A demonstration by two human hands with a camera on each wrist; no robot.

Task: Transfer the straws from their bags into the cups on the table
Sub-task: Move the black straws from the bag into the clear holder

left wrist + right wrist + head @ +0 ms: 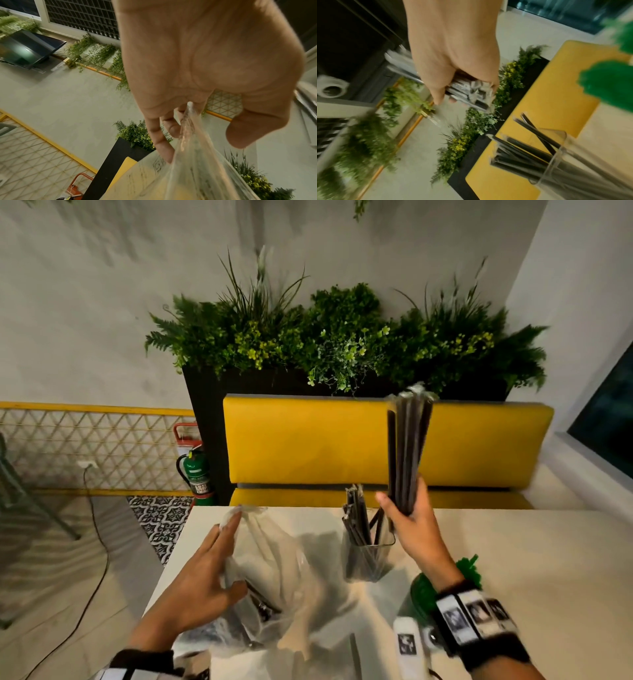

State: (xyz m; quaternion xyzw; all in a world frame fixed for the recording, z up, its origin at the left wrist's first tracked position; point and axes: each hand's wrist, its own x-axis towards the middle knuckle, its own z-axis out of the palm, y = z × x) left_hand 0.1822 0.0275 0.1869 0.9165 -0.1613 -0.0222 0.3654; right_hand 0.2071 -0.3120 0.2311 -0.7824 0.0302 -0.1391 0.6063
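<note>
Head view: on the worktop, the bag is steadied by the left hand for further withdrawals. A straw bundle is clamped upright in the right hand near the part-filled cup, ready for insertion. Bag film pinched between left fingers is shown only by the left wrist view.

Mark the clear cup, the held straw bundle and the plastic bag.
clear cup (382, 556): head view, right side wall below the rim.
straw bundle (407, 440): head view, middle of its length.
plastic bag (274, 549): head view, crumpled middle.
</note>
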